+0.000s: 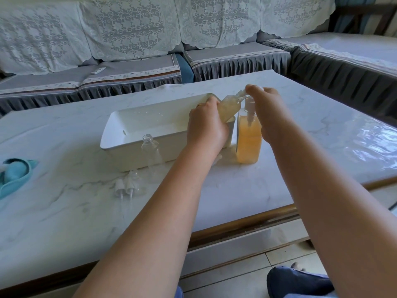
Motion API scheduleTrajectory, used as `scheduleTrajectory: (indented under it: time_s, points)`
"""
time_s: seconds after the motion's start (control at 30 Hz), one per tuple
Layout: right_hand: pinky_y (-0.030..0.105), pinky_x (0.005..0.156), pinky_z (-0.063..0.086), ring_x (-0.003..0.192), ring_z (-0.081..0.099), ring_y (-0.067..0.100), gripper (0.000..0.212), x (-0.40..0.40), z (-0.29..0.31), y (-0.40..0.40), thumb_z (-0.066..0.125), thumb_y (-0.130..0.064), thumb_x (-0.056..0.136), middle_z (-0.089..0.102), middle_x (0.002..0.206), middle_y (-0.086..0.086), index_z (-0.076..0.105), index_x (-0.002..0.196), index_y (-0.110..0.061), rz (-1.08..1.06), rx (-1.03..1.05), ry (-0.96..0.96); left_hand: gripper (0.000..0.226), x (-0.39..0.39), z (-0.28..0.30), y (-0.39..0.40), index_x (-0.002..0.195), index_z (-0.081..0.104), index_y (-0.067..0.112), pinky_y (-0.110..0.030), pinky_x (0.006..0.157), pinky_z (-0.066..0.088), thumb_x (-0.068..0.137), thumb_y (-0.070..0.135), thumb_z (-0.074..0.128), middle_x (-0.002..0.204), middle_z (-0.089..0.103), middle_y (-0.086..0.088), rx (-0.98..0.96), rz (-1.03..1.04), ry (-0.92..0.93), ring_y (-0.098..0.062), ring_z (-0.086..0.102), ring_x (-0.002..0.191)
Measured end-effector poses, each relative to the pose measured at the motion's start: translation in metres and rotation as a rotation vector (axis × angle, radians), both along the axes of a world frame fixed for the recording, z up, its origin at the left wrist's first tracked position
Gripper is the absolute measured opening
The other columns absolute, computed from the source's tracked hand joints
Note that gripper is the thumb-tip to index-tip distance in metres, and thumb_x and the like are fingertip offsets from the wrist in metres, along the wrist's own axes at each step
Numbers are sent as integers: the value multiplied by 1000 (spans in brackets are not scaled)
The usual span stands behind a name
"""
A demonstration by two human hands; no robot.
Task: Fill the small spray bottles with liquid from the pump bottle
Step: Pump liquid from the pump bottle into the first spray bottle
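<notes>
Left hand (206, 127) wrapped round the tilted small spray bottle (228, 106) over the tray (120, 134); right fingers (255, 91) pressing the pump bottle (249, 140) head. Light, probably slippery plastic — best gripped mid-body, neck at nozzle.

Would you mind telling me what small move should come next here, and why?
Probably another press: the right hand rests on the orange pump bottle, its spout meets the tilted small clear bottle gripped by the left hand, which looks only partly filled.
</notes>
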State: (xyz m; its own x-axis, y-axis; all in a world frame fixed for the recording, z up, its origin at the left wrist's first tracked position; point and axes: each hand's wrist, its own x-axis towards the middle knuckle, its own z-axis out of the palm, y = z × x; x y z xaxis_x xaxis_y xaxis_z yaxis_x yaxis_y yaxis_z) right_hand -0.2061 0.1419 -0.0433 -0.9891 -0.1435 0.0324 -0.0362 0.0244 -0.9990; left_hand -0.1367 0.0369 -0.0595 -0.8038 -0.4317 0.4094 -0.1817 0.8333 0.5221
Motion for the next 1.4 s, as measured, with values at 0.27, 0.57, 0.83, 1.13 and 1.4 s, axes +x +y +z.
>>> scheduleTrajectory:
  time_s: [0.27,0.57,0.83,1.13,1.4]
  points:
    - [25,62,39,84,55,13,45,6,1,3,51,-47,97,58,97,2,55,124,-11,60,-24,-15,36,2,4,3,115,53,16,-29,75,43,83,19,69,113,63,-6,39,-11,8,-27,57,103]
    - [29,87,44,94,61,20,47,10,3,3,49,-60,93,56,97,7,58,104,-15,78,-55,-56,36,2,6,2,114,53,17,-28,74,39,83,19,71,114,62,-5,47,0,13,-27,56,106]
    - [27,58,39,71,53,12,45,3,-1,-1,54,-40,93,58,88,0,51,128,-11,8,-31,-9,34,1,2,1,114,54,17,-30,75,42,83,14,68,112,63,-6,16,5,0,-27,56,104]
    - [25,61,37,77,52,10,44,2,-2,2,50,-50,96,57,94,2,53,118,-12,35,-28,-28,39,2,4,3,115,52,17,-34,81,47,82,22,72,115,62,-7,44,-16,6,-28,56,106]
    - [24,64,31,69,46,9,51,8,2,2,48,-61,93,59,98,7,58,112,-15,47,-54,-51,39,3,6,1,117,52,17,-30,76,41,83,20,71,115,62,-6,39,-9,15,-27,55,106]
